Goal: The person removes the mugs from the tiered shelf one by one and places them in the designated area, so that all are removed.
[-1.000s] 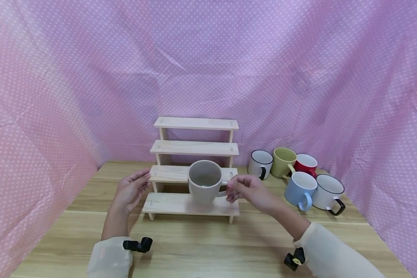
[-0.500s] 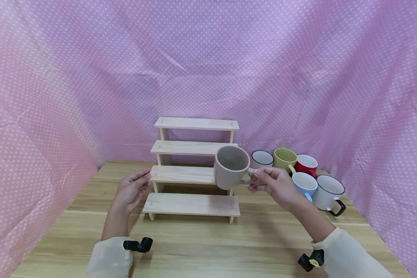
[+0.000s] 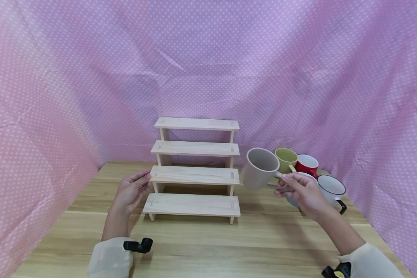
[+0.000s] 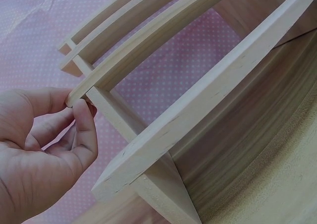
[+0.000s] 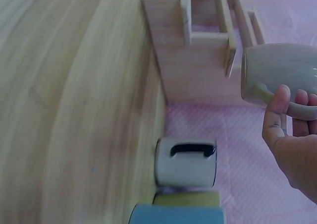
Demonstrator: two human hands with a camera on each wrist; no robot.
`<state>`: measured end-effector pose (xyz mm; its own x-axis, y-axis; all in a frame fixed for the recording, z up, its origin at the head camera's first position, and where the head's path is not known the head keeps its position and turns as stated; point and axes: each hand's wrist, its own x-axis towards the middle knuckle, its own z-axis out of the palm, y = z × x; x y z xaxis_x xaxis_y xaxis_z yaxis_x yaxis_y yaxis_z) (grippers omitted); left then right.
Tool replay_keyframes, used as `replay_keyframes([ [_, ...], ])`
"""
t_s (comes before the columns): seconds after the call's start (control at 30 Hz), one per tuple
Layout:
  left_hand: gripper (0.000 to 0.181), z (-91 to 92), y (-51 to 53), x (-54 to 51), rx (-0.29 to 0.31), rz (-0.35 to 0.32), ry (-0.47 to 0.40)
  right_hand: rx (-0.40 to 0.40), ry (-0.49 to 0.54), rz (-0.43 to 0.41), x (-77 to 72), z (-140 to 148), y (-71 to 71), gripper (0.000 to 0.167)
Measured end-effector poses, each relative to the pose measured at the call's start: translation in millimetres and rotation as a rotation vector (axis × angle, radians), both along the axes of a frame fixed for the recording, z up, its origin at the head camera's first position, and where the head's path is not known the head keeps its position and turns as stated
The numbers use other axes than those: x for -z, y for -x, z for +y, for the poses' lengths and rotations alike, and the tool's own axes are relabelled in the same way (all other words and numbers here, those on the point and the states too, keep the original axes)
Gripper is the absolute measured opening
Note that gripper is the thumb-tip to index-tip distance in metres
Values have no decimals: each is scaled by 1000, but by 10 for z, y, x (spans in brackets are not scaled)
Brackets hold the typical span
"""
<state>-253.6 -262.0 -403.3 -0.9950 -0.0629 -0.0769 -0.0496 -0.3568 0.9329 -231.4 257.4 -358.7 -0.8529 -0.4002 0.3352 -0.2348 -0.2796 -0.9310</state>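
A beige-grey mug [image 3: 257, 173] hangs in the air just right of the wooden tiered shelf [image 3: 194, 175]. My right hand [image 3: 305, 195] pinches its handle between thumb and fingers; the right wrist view also shows the mug [image 5: 282, 70] raised above the table. At the shelf's left side, my left hand [image 3: 130, 191] holds the end of the second step from the bottom. Its thumb and fingers pinch that board in the left wrist view, where the hand [image 4: 44, 159] is seen close up. All the steps are bare.
Right of the shelf stand a green mug [image 3: 286, 156], a red mug [image 3: 306, 165] and a white black-rimmed mug [image 3: 331, 187]. A blue mug [image 5: 178, 214] and another white mug [image 5: 183, 164] are mostly or wholly hidden in the head view. Pink dotted cloth [image 3: 201, 58] hangs behind.
My right hand has carried the beige-grey mug from in front of the lower steps to the right, past the shelf's right edge. The left hand has stayed at the shelf.
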Motion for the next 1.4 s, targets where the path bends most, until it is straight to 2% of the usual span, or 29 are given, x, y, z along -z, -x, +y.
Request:
replay_keyframes([
  [0.1, 33, 0, -2, 2, 0, 2, -3, 6, -20, -14, 31, 116, -18, 30],
  [0.3, 31, 5, -8, 10, -3, 14, 0, -35, -44, -65, 96, 299, -39, 33],
  [0.4, 30, 12, -9, 10, -5, 20, -3, -24, -80, -93, 159, 362, -42, 33],
  [0.63, 32, 15, -4, 14, -6, 17, 1, 52, -212, -125, 366, 404, -64, 23],
  [0.8, 32, 6, -9, 25, -7, 16, 2, 105, -240, -132, 485, 356, -99, 25],
  [0.9, 30, 8, -13, 27, -9, 24, 3, 150, -246, -152, 514, 306, -130, 26],
  [1.17, 27, 11, -7, 29, -10, 16, -7, 305, -317, -290, 565, 181, -172, 29],
  [1.4, 33, 19, 4, 19, -11, 10, -12, 369, -346, -325, 664, 109, -146, 29],
])
